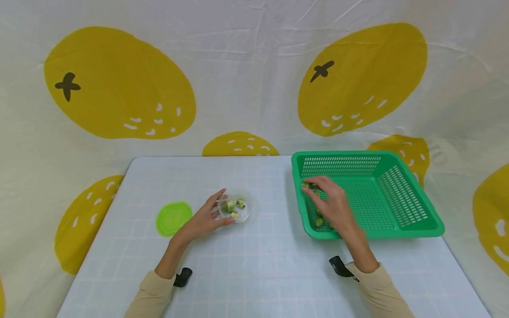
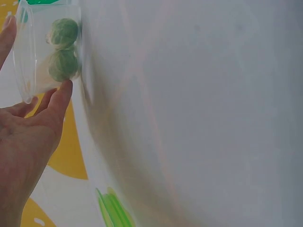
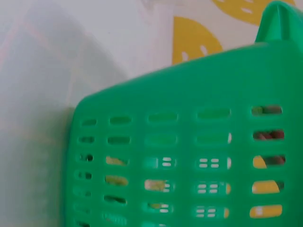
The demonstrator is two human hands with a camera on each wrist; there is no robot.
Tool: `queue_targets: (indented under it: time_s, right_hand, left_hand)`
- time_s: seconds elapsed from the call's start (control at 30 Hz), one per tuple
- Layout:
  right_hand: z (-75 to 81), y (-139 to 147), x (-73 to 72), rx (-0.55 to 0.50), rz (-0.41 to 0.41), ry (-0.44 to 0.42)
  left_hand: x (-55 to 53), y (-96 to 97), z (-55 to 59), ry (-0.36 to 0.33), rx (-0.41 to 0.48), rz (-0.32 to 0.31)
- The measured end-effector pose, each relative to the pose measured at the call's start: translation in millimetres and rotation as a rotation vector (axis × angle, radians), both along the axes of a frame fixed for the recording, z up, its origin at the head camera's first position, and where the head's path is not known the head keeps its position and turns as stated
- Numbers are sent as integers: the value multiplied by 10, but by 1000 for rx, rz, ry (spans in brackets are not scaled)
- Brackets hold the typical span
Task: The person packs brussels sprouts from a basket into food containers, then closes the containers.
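Observation:
My left hand holds a clear plastic tub from its left side, thumb in front and fingers behind. A few Brussels sprouts lie in the tub; two show through its wall in the left wrist view, where the tub stands on the table. Over the left end of a green plastic basket, my right hand pinches a Brussels sprout between thumb and fingers. Other sprouts lie below that hand, partly hidden by it. The basket's wall covers most of the right wrist view.
A bright green round lid lies on the table left of the tub, close to my left forearm. The white table carries a faint grid pattern. Behind it hangs a pale sheet with large yellow fruit prints.

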State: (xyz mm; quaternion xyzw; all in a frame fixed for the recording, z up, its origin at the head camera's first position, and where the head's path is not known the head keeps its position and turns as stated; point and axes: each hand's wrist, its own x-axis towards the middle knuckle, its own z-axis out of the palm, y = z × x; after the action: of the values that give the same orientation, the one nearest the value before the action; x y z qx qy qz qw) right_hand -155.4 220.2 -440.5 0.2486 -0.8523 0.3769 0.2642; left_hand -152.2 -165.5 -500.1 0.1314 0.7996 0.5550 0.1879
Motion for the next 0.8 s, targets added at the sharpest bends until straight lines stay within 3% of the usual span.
queue_targets:
  time_s: [0.5, 0.8]
  right_hand:
    - [44, -320, -17, -121, 17, 41]
    - [27, -537, -28, -170, 46, 0]
  left_hand:
    - [11, -7, 17, 8, 8, -2]
    - [5, -6, 8, 11, 9, 4]
